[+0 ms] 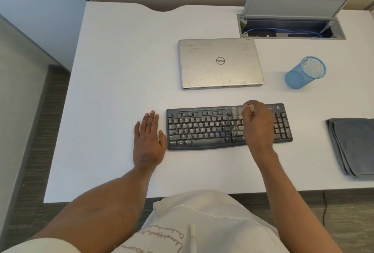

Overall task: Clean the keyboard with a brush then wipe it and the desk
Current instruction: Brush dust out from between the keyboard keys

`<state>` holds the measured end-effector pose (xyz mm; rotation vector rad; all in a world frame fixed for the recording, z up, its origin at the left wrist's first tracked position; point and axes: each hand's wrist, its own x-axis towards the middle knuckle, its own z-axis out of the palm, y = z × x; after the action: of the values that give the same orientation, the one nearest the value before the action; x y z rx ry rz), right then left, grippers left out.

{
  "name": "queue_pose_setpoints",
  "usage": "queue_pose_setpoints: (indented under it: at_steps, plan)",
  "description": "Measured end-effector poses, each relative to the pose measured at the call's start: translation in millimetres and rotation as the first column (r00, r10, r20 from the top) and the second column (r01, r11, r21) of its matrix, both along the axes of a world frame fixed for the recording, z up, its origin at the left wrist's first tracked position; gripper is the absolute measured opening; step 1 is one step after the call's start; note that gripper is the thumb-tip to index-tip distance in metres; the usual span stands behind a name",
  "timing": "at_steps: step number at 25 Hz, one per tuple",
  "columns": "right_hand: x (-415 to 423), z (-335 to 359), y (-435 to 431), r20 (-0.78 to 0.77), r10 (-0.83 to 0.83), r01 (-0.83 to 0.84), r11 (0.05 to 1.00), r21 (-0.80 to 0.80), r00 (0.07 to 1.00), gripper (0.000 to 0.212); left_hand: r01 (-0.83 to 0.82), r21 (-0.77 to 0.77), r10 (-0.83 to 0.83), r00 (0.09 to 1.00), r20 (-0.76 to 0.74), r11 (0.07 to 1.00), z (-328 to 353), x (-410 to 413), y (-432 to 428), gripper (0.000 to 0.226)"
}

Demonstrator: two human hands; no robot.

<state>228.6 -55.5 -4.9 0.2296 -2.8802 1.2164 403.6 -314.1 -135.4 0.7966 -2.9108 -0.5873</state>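
Note:
A black keyboard (204, 129) lies on the white desk (113, 82) in front of me. My right hand (258, 125) hovers over the keyboard's right half, closed around a small pale brush (236, 112) whose blurred bristles touch the keys near the top row. My left hand (148, 138) rests flat on the desk, fingers spread, its thumb against the keyboard's left edge. A folded grey cloth (353, 145) lies on the desk at the right edge.
A closed silver laptop (220, 62) sits behind the keyboard. A blue mesh pen cup (305, 72) stands to its right. At the back right, a cable box (291, 28) is set into the desk with its lid raised.

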Motion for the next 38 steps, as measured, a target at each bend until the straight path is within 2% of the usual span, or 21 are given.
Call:
queue_pose_setpoints:
  at_steps: [3, 8, 11, 14, 21, 26, 31, 34, 38]
  plan:
    - [13, -9, -7, -0.011, 0.056, -0.056, 0.998, -0.04, 0.998, 0.02, 0.002, -0.001, -0.002, 1.0, -0.003, 1.0, -1, 0, 0, 0.064]
    - [14, -9, -2, 0.09, 0.1, -0.105, 0.993, 0.052, 0.991, 0.024, 0.005, -0.003, -0.005, 1.0, 0.004, 1.0, 0, 0, 0, 0.064]
    - [8, 3, -4, 0.033, 0.092, -0.091, 0.996, -0.018, 0.995, 0.025, 0.003, 0.001, -0.003, 1.0, 0.002, 1.0, 0, 0, 0, 0.064]
    - [9, 0, -9, -0.032, 0.094, -0.095, 0.995, -0.024, 0.995, 0.021, -0.001, 0.005, 0.001, 1.0, -0.009, 1.0, 1, 1, 0, 0.064]
    - [10, -4, 1, 0.159, 0.105, -0.115, 0.992, 0.052, 0.982, 0.027, 0.0, 0.008, 0.0, 1.0, -0.014, 1.0, 0, 1, 0, 0.064]
    - [11, 3, 1, 0.065, 0.084, -0.081, 0.995, -0.05, 0.994, 0.024, -0.004, 0.01, 0.004, 1.0, -0.016, 1.0, 0, 0, 0, 0.064]
    - [26, -11, 12, 0.097, 0.079, -0.084, 0.996, 0.042, 0.992, 0.02, -0.003, 0.004, 0.003, 1.0, -0.01, 1.0, 0, 1, 0, 0.064]
    - [24, -6, 19, 0.134, 0.096, -0.1, 0.995, 0.026, 0.986, 0.024, 0.0, 0.001, 0.0, 1.0, 0.0, 1.0, 1, 0, 0, 0.064]
    - [22, 2, 14, 0.034, 0.058, -0.057, 0.998, -0.023, 0.998, 0.021, 0.002, 0.001, -0.002, 1.0, 0.005, 1.0, 1, 1, 0, 0.064]
